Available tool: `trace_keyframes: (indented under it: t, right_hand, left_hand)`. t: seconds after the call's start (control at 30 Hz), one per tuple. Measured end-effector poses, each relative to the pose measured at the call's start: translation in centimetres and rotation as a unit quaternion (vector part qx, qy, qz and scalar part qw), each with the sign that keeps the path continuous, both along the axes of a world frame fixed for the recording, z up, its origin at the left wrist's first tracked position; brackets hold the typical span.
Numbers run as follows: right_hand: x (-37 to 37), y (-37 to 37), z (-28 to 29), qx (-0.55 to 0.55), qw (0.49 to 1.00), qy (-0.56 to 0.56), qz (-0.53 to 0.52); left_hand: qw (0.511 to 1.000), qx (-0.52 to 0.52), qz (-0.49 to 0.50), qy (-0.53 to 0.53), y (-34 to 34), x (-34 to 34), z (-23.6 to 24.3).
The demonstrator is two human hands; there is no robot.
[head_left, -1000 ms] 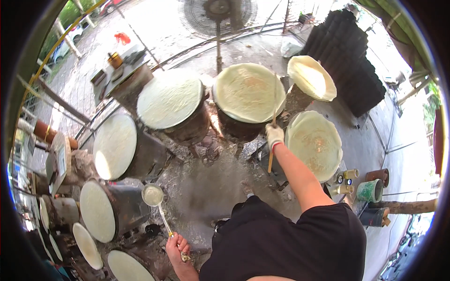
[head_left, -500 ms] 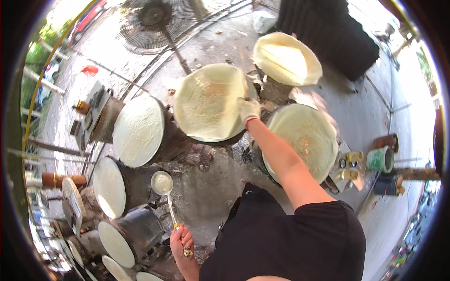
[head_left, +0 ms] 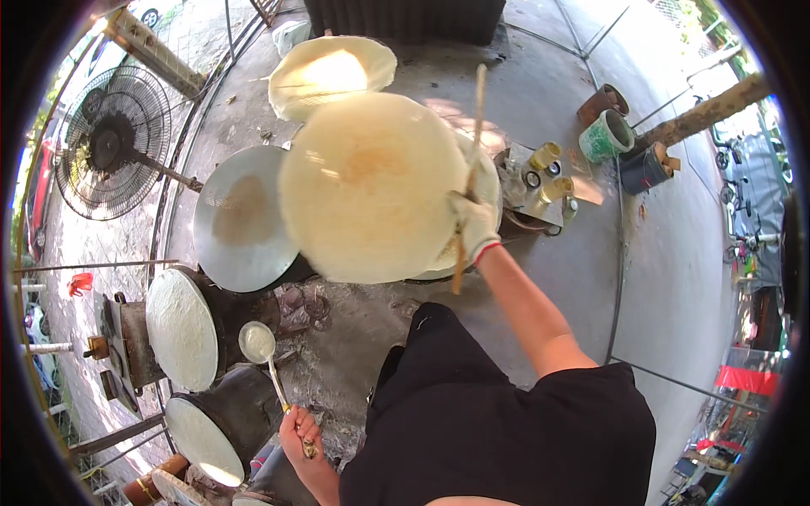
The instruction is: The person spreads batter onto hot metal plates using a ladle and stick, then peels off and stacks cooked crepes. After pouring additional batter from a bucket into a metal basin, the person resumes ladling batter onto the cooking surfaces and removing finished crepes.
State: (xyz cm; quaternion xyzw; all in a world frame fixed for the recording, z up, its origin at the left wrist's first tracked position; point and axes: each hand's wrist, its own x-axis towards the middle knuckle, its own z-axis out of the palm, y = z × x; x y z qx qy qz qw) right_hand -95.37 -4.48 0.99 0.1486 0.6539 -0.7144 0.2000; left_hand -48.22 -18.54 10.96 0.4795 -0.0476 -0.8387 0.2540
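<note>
My right hand (head_left: pixel 475 226), in a white glove with a red cuff, is closed at the right edge of a large, thin, pale crepe (head_left: pixel 371 190) with a browned middle. A long wooden stick (head_left: pixel 477 126) runs through the same grip. The crepe hangs raised and blurred, covering much of a round griddle with another pale crepe (head_left: pixel 488 181). To its left, a round griddle (head_left: pixel 245 219) lies bare, with a brown patch. Low on the left, my left hand (head_left: pixel 301 434) is wrapped around the handle of a ladle (head_left: pixel 257 341) with pale batter in its bowl.
Batter-coated griddles (head_left: pixel 181 329) on drum stoves line the left side. Another crepe (head_left: pixel 333 76) lies at the back, near a dark ridged block (head_left: pixel 405 18). A large fan (head_left: pixel 114 143) stands far left. Jars (head_left: pixel 547 155) and a green-white bucket (head_left: pixel 606 137) are at right.
My right hand has lifted the crepe off its griddle and swung it right, above the neighbouring one. The wooden stick has come into view. My view has turned right; my left hand keeps the ladle.
</note>
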Motion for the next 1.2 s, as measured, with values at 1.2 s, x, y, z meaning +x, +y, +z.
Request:
trace_keyframes:
  t: [1.2]
  right_hand:
    - [-15.8,-13.5,24.4,0.103,0.87,0.204,0.437]
  left_hand:
    - [0.997,-0.007,0.071,-0.011,4.0,1.7,-3.0]
